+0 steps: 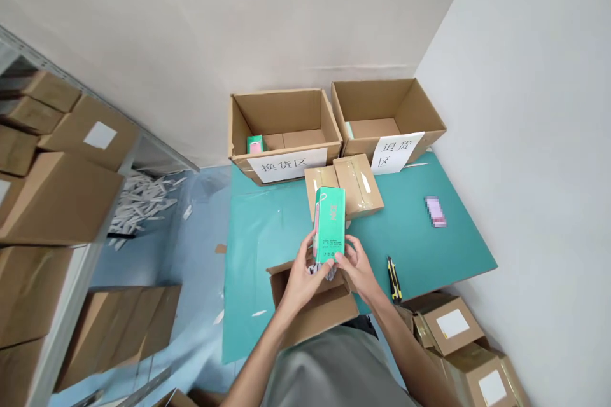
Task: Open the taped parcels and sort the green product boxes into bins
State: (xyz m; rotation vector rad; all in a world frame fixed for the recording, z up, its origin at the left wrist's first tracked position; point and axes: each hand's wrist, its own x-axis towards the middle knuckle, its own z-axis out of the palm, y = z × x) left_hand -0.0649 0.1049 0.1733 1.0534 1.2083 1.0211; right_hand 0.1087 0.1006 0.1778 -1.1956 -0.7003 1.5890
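Note:
A green product box (331, 222) with small printed text is held upright between both hands. My left hand (304, 276) grips its lower left side, thumb at the bottom edge. My right hand (357, 267) closes on its lower right corner. Beneath the hands stands an opened cardboard carton (315, 318), with some crumpled grey-white stuff (330, 272) partly hidden by the fingers. Just behind the green box sit closed small cartons (358, 186) sealed with tape.
Two large open boxes with handwritten labels, a left bin (286, 168) and a right bin (396, 146), line the back of the green table (252, 222). A utility knife (394, 280) and a blurred pink item (435, 212) lie to the right. Cartons (449, 324) pile below; shelved boxes (62, 197) stand left.

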